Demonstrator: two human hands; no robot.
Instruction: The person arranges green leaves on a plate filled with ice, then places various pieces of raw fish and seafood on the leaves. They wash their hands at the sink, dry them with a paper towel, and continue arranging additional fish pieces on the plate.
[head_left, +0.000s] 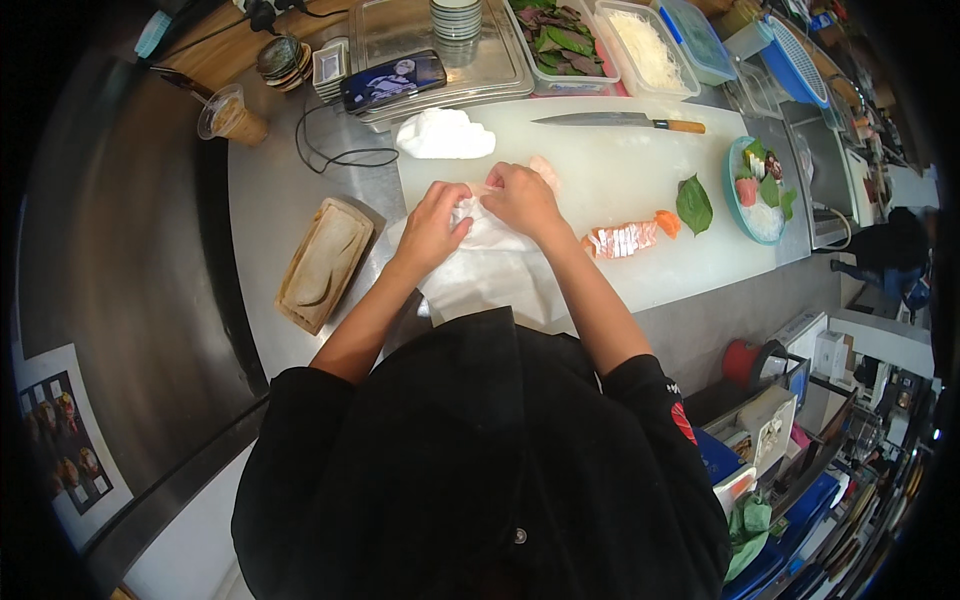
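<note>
My left hand [437, 228] and my right hand [523, 203] come together over a white cloth [492, 236], fingers bent and pinching at its far edge. Something pale pink shows at the fingertips, too covered to name. Another pale pink piece [546, 172], perhaps fish, lies just beyond my right hand on the white cutting board [560, 283]. To the right sits a row of sliced salmon [622, 240] with an orange piece [667, 223] at its end, then a green leaf [694, 205]. A folded white cloth [445, 134] rests beyond my left hand.
A wooden-handled knife [620, 121] lies across the board's far side. At right stands a blue bowl [738, 212] of garnished fish. Containers of leaves [570, 40] and white shreds [650, 50], a phone [393, 84], a drink cup [236, 120] and a wooden-sided block [325, 265] surround the board.
</note>
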